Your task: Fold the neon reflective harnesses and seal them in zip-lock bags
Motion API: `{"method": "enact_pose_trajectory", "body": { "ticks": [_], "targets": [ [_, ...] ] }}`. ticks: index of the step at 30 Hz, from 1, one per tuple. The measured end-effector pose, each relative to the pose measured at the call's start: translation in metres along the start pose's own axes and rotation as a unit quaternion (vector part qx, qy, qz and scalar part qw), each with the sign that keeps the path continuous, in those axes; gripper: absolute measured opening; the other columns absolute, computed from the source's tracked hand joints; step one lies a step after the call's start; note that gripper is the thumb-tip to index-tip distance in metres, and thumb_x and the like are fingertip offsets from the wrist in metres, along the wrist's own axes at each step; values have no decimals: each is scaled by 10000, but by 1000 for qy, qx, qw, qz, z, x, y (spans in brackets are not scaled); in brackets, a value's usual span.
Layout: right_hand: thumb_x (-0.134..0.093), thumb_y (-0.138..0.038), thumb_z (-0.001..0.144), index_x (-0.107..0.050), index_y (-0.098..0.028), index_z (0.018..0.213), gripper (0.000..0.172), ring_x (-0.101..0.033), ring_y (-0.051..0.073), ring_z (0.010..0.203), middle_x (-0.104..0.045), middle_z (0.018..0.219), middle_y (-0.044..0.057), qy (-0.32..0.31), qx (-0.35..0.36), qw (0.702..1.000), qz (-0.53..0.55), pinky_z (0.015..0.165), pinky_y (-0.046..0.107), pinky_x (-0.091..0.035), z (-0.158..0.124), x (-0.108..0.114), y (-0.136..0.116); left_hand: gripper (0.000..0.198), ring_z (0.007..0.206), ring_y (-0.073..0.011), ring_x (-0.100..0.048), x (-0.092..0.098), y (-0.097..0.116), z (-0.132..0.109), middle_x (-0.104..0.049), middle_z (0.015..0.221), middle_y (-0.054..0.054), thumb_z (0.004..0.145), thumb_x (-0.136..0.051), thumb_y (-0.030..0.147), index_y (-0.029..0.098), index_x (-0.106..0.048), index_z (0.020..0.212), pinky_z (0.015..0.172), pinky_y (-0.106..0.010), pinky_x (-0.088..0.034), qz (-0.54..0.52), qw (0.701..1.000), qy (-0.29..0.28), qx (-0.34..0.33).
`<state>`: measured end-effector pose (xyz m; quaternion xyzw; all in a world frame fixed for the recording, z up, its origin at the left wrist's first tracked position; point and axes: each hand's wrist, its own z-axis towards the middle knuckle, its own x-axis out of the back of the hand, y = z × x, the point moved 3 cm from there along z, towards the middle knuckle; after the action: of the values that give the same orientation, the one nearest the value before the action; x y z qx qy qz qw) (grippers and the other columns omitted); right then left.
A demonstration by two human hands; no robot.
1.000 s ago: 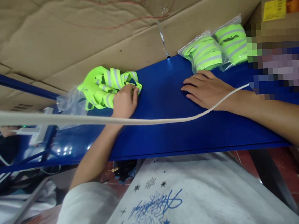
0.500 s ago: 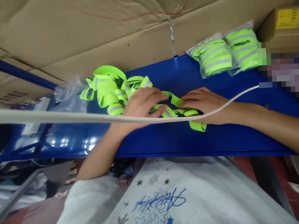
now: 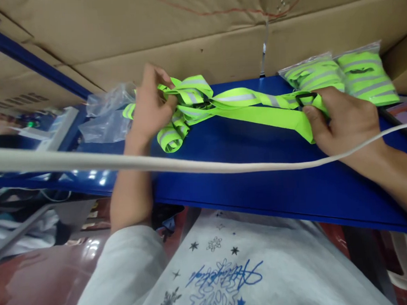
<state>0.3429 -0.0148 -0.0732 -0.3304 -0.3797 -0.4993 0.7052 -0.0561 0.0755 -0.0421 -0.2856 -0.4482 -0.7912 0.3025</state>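
Observation:
A neon yellow-green reflective strap (image 3: 263, 117) with a grey stripe stretches across the blue table, between my two hands. My right hand (image 3: 348, 120) is closed around its right end, beside a black buckle (image 3: 306, 100). At the other side, my left hand (image 3: 151, 105) has its fingers and thumb curled on the bunched strap; part of the bunch is hidden behind it. A loose coil of strap (image 3: 170, 138) rests on the table just below that bunch.
Two clear bags of folded reflective straps (image 3: 315, 71) lie at the back right. Crumpled clear plastic bags (image 3: 106, 119) are left of my left hand. A pale cable (image 3: 207, 166) crosses in front of my forearms. Cardboard (image 3: 184, 49) lines the back; another person's hand (image 3: 6, 123) shows far left.
My hands have moved apart, the right one to the right and the left one left and back. The strap between them is now drawn out lengthwise.

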Motion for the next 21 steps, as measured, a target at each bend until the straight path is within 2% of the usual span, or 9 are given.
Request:
{"method": "enact_pose_trajectory", "body": {
  "ticks": [3, 5, 7, 9, 12, 15, 17, 18, 21],
  "targets": [
    [-420, -451, 1065, -633, -143, 1370, 482, -718, 345, 804, -752, 951, 158, -6, -19, 1000, 8, 638, 378, -430, 1, 1, 2, 495, 954, -98, -482, 7, 20, -2, -533, 1105, 53, 992, -694, 659, 257, -430, 1108, 639, -278, -374, -72, 990, 122, 1],
    [-388, -558, 1073, -665, -147, 1295, 543, -704, 348, 738, -725, 845, 141, -49, -3, 998, 30, 609, 384, -407, 1, -1, 5, 455, 879, -121, -506, 0, 38, -7, -554, 1051, 44, 979, -680, 640, 286, -404, 1052, 586, -284, -383, -187, 974, 125, 35],
    [-327, -615, 1088, -715, -167, 1164, 597, -717, 338, 743, -726, 817, 138, -106, 40, 990, 79, 613, 388, -428, 0, -7, 4, 433, 820, -155, -553, -21, 59, -18, -590, 1027, 27, 937, -690, 607, 309, -394, 1040, 586, -310, -435, -315, 944, 52, 77],
    [-299, -583, 1111, -726, -167, 1180, 600, -754, 332, 895, -772, 987, 170, -136, 95, 974, 153, 717, 406, -522, -3, -13, 1, 479, 807, -174, -600, -48, 80, -32, -621, 1002, 11, 888, -722, 636, 305, -416, 1050, 627, -329, -510, -394, 912, -38, 110],
    [-468, -554, 1073, -579, -150, 1504, 601, -673, 382, 1298, -665, 1446, 229, -140, 179, 940, 255, 1046, 523, -561, -11, -21, -10, 532, 765, -191, -644, -84, 102, -57, -662, 935, -14, 816, -802, 660, 268, -520, 1039, 639, -341, -555, -420, 880, -172, 140],
    [-697, -503, 950, -335, -220, 1691, 871, -535, 410, 1493, -483, 1665, 199, -168, 216, 905, 325, 1174, 612, -509, -20, -26, -22, 495, 823, -207, -685, -104, 110, -74, -694, 957, -21, 821, -826, 621, 238, -591, 1029, 722, -345, -583, -451, 831, -280, 165],
    [-747, -440, 915, -248, -293, 1717, 956, -535, 387, 1505, -456, 1690, 158, -171, 203, 890, 371, 1181, 594, -528, -24, -25, -27, 431, 845, -188, -679, -107, 109, -76, -695, 975, -8, 844, -830, 549, 235, -619, 1052, 760, -318, -571, -479, 807, -295, 180],
    [-746, -426, 917, -234, -324, 1715, 953, -532, 377, 1512, -448, 1696, 141, -169, 194, 882, 396, 1184, 579, -535, -24, -23, -29, 411, 843, -179, -671, -107, 107, -75, -694, 979, -4, 845, -835, 515, 235, -628, 1064, 763, -306, -562, -485, 806, -287, 182],
    [-675, -441, 986, -183, -383, 1718, 884, -500, 359, 1543, -384, 1736, 114, -161, 137, 866, 454, 1199, 568, -534, -23, -19, -31, 461, 814, -177, -654, -101, 103, -69, -677, 949, 2, 818, -851, 510, 241, -617, 1110, 741, -304, -543, -466, 834, -250, 159]
  ]
}}
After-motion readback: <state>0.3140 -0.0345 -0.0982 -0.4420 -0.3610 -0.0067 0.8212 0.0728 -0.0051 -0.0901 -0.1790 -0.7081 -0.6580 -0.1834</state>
